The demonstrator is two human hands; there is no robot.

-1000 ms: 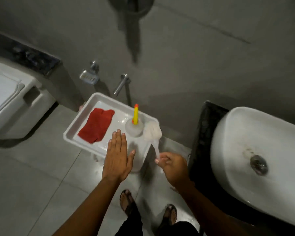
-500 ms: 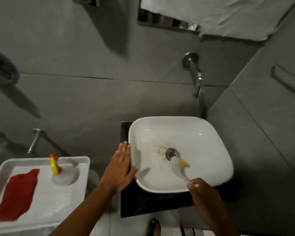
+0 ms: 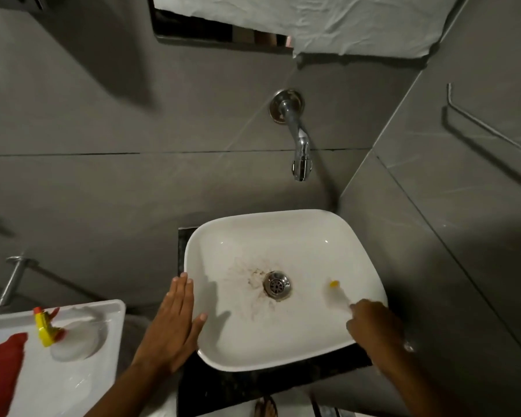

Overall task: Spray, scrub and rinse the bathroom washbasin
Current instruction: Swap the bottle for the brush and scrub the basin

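The white washbasin (image 3: 283, 230) sits on a dark counter, with brown stains around its metal drain (image 3: 276, 285). My right hand (image 3: 373, 329) is at the basin's right side, closed on the handle of a white scrub brush (image 3: 334, 291) with a yellow tip; the brush is motion-blurred inside the bowl. My left hand (image 3: 175, 323) lies flat and open by the basin's left rim. A chrome tap (image 3: 298, 145) sticks out of the wall above the basin. A clear spray bottle (image 3: 73, 341) with a yellow nozzle stands on the white tray at left.
The white tray (image 3: 103, 311) at lower left also holds a red cloth (image 3: 0, 374). A grey tiled wall runs close along the basin's right side, with a metal rail (image 3: 487, 127). White paper (image 3: 313, 22) covers the mirror above. A sandalled foot (image 3: 265, 407) shows below the counter.
The view swung from the tray to the basin. My right hand carried the brush off the tray into the bowl, then from the drain to the right side. My left hand moved to the basin's left rim.
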